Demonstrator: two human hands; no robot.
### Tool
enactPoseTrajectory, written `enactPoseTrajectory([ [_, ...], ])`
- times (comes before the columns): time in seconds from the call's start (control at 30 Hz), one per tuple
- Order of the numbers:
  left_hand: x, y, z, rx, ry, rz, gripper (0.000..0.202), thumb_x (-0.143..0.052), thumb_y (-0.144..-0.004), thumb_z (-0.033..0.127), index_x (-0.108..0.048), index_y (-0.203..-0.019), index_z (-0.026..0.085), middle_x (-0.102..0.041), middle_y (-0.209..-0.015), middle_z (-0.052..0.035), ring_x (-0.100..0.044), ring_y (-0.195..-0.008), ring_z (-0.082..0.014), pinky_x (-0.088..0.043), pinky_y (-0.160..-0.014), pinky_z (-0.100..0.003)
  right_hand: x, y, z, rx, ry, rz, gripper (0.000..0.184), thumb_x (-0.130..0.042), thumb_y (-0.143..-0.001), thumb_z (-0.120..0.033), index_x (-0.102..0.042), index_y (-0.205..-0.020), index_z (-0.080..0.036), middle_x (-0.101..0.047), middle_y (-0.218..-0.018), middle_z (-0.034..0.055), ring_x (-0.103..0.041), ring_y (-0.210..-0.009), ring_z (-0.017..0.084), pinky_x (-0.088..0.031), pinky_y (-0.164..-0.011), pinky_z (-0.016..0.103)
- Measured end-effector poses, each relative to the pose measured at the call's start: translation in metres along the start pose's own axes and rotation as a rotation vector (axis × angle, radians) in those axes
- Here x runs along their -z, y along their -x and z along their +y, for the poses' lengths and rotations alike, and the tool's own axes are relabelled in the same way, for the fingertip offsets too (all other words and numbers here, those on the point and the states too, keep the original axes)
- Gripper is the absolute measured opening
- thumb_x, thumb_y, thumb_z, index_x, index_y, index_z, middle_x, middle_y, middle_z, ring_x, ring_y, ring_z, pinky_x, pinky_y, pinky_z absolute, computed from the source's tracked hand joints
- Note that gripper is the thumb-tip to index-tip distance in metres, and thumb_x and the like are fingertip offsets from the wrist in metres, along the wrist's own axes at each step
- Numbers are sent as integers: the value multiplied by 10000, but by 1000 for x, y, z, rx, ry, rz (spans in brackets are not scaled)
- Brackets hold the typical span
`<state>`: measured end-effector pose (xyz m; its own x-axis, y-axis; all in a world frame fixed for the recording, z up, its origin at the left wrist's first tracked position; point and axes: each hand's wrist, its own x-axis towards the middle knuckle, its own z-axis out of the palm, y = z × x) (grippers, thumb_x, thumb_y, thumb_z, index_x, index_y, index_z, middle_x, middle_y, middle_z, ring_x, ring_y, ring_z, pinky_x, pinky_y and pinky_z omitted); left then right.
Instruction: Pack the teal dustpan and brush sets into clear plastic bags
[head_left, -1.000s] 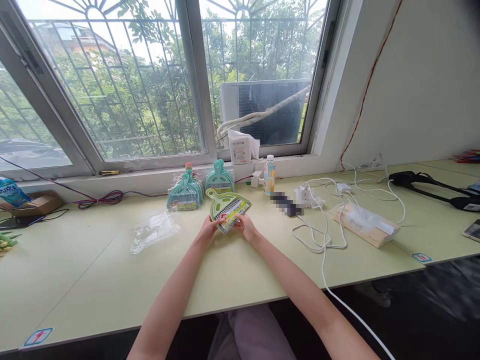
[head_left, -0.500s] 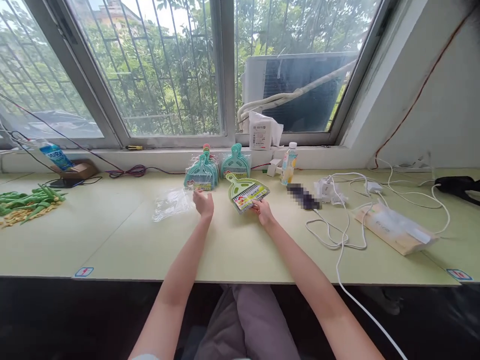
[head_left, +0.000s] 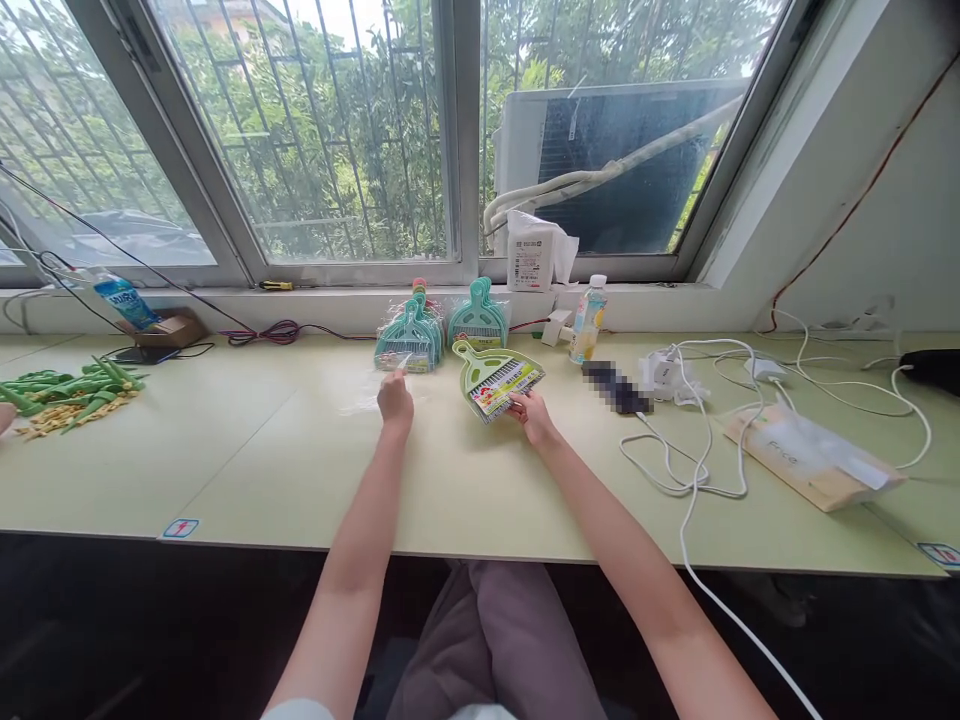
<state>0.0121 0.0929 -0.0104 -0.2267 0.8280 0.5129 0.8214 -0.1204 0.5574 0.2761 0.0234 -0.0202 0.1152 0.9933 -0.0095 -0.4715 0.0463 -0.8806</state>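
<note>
My right hand [head_left: 534,418] grips the lower right edge of a light green mini dustpan [head_left: 471,372], which has a printed card and a brush in it. The dustpan is tilted, its handle pointing to the window. My left hand [head_left: 395,402] is closed on a clear plastic bag [head_left: 361,400], which looks thin and smeared and is partly hidden by the fingers. Just beyond that hand, wrapped teal dustpans [head_left: 410,338] stand in a stack. A second teal stack [head_left: 480,316] is behind the green dustpan.
A drink bottle [head_left: 588,320], a blurred dark object [head_left: 616,388], white cables [head_left: 697,480] and a tissue pack [head_left: 814,460] lie to the right. Green beans [head_left: 82,395] are heaped at left, with another person's hand [head_left: 6,415] at the edge. A tissue pack [head_left: 531,252] sits on the sill.
My left hand has closed and moved slightly left, and the plastic bag that lay spread beside it is gathered at it. My right hand still holds the green dustpan. The view has shifted slightly.
</note>
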Motion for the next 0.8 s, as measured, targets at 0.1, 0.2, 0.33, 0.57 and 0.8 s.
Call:
enactPoseTrajectory([
  [0.1, -11, 16, 33, -206, 112, -19, 507, -296, -796, -43, -615, -1148, 134, -610, -1163, -179, -541, -1152, -310, -454, -947, -439, -2, 3, -6, -19, 6, -37, 184, -570, -774, -108, -588, -948, -163, -722, -956, 49, -703, -799, 169, -596, -763, 302],
  [0.2, -17, 26, 47, -281, 176, -61, 543, -323, -809, -30, -535, -1274, 152, -582, -1240, -156, -525, -1186, -295, -450, -969, -426, -3, 6, -12, -43, 59, -85, 180, -577, -772, -104, -590, -943, -159, -726, -947, 60, -705, -789, 175, -596, -783, 327],
  [0.33, -15, 21, 37, -232, 198, -28, 595, -310, -828, -24, -407, -1386, 158, -581, -1237, -167, -542, -1171, -292, -444, -970, -443, -4, 8, -18, -74, 168, -115, 180, -579, -761, -80, -598, -927, -145, -731, -894, 67, -707, -751, 182, -604, -758, 345],
  [0.57, -11, 11, 21, -135, 213, 22, 571, -297, -784, -54, -522, -1282, 113, -601, -1193, -182, -547, -1167, -297, -426, -993, -455, 1, 7, -27, -51, 216, 32, 210, -568, -722, -51, -617, -906, -140, -730, -847, 63, -706, -730, 195, -616, -739, 363],
  [0.8, -20, 11, 21, -110, 339, -64, 327, -422, -728, -19, -689, -813, 148, -609, -1190, -158, -513, -1209, -319, -413, -1029, -489, -7, 15, -30, -69, 232, -131, 175, -614, -730, -113, -624, -900, -157, -733, -873, 62, -711, -729, 196, -609, -755, 371],
])
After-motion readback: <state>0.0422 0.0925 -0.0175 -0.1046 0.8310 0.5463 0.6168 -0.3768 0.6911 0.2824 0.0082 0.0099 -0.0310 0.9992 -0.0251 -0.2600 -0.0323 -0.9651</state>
